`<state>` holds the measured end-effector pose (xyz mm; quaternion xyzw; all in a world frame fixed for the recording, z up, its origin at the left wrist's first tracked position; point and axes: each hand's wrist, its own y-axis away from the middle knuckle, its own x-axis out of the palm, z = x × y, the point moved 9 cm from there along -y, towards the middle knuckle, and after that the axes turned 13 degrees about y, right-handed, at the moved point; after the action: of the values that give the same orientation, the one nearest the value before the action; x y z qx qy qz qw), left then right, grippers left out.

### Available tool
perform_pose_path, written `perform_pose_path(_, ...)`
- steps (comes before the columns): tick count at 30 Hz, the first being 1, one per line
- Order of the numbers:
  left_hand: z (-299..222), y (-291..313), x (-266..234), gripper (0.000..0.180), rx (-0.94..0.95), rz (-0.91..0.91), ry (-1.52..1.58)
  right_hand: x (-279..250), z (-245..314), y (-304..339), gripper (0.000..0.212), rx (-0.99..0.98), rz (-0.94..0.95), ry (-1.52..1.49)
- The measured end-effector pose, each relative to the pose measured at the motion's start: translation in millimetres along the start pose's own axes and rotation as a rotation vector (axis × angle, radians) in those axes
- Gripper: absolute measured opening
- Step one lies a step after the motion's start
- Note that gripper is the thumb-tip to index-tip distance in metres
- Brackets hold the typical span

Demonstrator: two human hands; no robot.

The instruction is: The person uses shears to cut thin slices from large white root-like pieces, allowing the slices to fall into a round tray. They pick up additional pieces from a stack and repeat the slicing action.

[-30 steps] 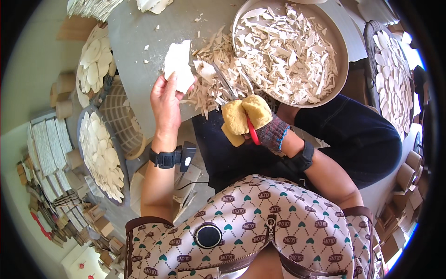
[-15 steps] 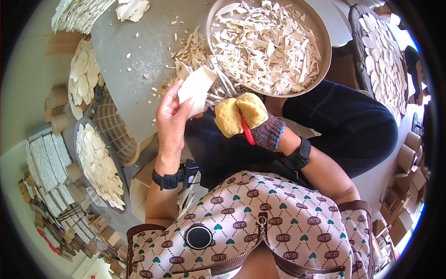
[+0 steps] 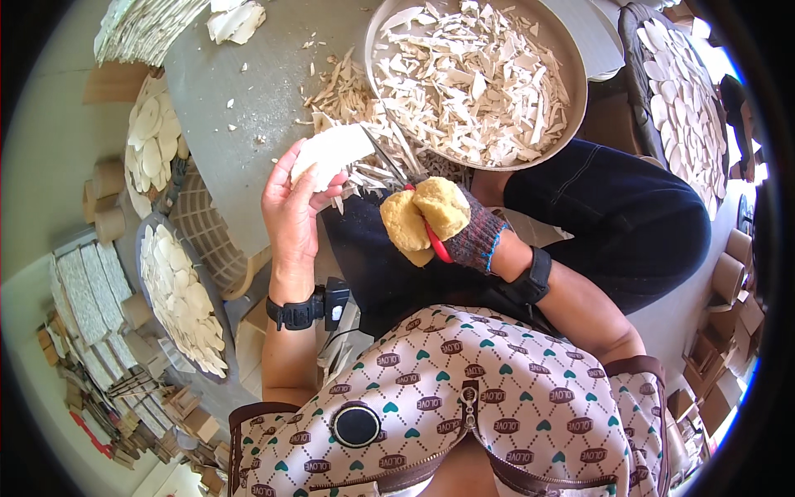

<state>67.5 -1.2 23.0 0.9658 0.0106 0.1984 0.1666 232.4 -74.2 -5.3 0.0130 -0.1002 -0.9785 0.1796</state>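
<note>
"White slice (image 3: 331, 156): where is it?"

"Up in the left hand (image 3: 290, 195), which is bare and pinches it between thumb and fingers, over the near edge of the table (image 3: 211, 87)."

"And the right hand (image 3: 475, 234)?"

"Wearing a dark knit glove, closed around red-handled scissors (image 3: 439, 243). Yellow padding (image 3: 442, 205) hides most of the fingers, so I can't tell how each one lies."

"Do the scissors touch the slice?"

"Their blades are parted, right by its edge. Whether they touch, I can't make out."

"What's just past the hands?"

"Heaped pale scraps (image 3: 338, 95) on the table, beside a round pan (image 3: 577, 108) holding plenty more of them."

"Farther off?"

"On the left, a slatted basket (image 3: 207, 219) next to a round tray (image 3: 218, 319) of flat pale pieces. At the upper left, a stack of white sheets (image 3: 149, 29) with loose pieces (image 3: 237, 23) beside it. Over on the right, a dark-rimmed tray (image 3: 634, 74) covered in oval pieces, and brown cardboard (image 3: 729, 265) beyond."
</note>
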Motion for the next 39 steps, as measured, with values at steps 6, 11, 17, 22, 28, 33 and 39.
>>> perform_pose_path(6, 3, -2, 12, 0.045, -0.049, 0.118, 0.014, 10, -23, -3, 0.020, -0.005, 0.076, -0.447)
perform_pose_path(11, 4, -8, 7, 0.042, 0.212, -0.118, 0.068, 8, -2, 1, 0.024, -0.240, 0.020, 0.150)
perform_pose_path(17, 14, -17, 17, 0.039, 0.084, -0.030, 0.038, 2, -1, 8, 0.026, -0.153, 0.061, 0.215)
perform_pose_path(22, 16, -19, 28, 0.040, 0.005, 0.048, 0.019, 1, -18, 9, 0.031, -0.053, 0.080, -0.055)
perform_pose_path(28, 18, -17, 27, 0.041, -0.031, 0.055, -0.033, -3, -10, 12, 0.038, -0.129, 0.036, 0.254)
perform_pose_path(33, 16, -14, 22, 0.041, -0.024, 0.048, -0.063, 3, -19, 8, 0.036, -0.117, 0.043, 0.173)
perform_pose_path(39, 24, -10, 31, 0.043, -0.085, 0.100, -0.080, 5, -25, 0, 0.031, -0.070, 0.037, -0.091)
